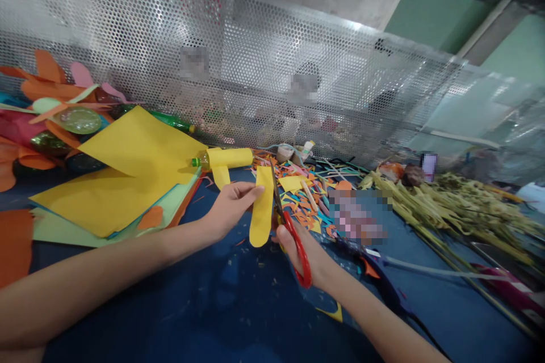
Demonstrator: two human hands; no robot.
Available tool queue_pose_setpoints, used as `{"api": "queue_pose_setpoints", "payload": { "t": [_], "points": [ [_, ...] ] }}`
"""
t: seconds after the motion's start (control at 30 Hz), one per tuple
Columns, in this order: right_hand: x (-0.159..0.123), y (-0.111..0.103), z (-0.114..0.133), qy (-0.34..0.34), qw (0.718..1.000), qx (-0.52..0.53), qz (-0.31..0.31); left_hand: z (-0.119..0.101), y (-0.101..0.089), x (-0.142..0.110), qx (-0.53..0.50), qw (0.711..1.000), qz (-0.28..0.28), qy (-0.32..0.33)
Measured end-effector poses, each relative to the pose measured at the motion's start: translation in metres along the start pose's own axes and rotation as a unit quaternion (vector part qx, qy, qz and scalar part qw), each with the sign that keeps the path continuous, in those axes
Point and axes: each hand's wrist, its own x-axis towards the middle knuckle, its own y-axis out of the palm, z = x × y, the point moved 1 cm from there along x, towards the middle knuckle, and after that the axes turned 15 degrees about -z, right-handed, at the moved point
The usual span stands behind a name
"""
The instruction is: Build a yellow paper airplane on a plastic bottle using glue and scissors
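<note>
Between its thumb and fingers my left hand (236,207) pinches a yellow paper strip (263,210) with a rounded lower end. My right hand (300,249) is wrapped round the red handles of a pair of scissors (298,255), whose blades point up along the strip's right edge. Whether the blades touch the paper I cannot tell. Just behind my left hand, a plastic bottle (202,162) with a green cap lies on its side, partly wrapped in yellow paper (230,157). Large yellow sheets (140,153) lie to the left on light green paper (63,229).
Colourful paper scraps (304,204) cover the table (204,306) beyond my right hand. A dark blue glue gun (378,278) lies at right, near dried husks (451,204). Bottles with orange paper petals (51,96) stand far left. A perforated metal screen (255,57) rises behind.
</note>
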Motion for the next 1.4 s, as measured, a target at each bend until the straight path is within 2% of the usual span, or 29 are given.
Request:
{"api": "queue_pose_setpoints", "payload": {
  "t": [0.23, 0.47, 0.67, 0.9, 1.17, 1.4],
  "points": [
    [0.000, 0.006, -0.009, 0.084, 0.995, 0.046, 0.011, 0.002, 0.000, -0.001, 0.008, 1.000, 0.000, 0.001],
    [0.000, 0.007, -0.008, 0.082, 0.995, 0.058, 0.010, 0.001, 0.001, -0.002, 0.004, 0.999, 0.030, -0.010],
    [-0.001, 0.009, -0.012, 0.102, 0.992, 0.078, 0.008, 0.001, 0.001, -0.003, -0.004, 0.999, 0.027, -0.033],
    [0.000, 0.007, -0.006, 0.115, 0.992, 0.056, 0.015, 0.002, 0.002, -0.003, -0.009, 0.999, 0.028, -0.045],
    [0.000, 0.011, -0.019, 0.140, 0.988, 0.058, 0.011, 0.002, 0.002, -0.002, -0.027, 0.998, 0.029, -0.044],
    [0.003, 0.008, -0.006, 0.154, 0.987, 0.041, -0.008, 0.002, 0.001, 0.000, -0.054, 0.998, 0.009, -0.042]
  ]
}}
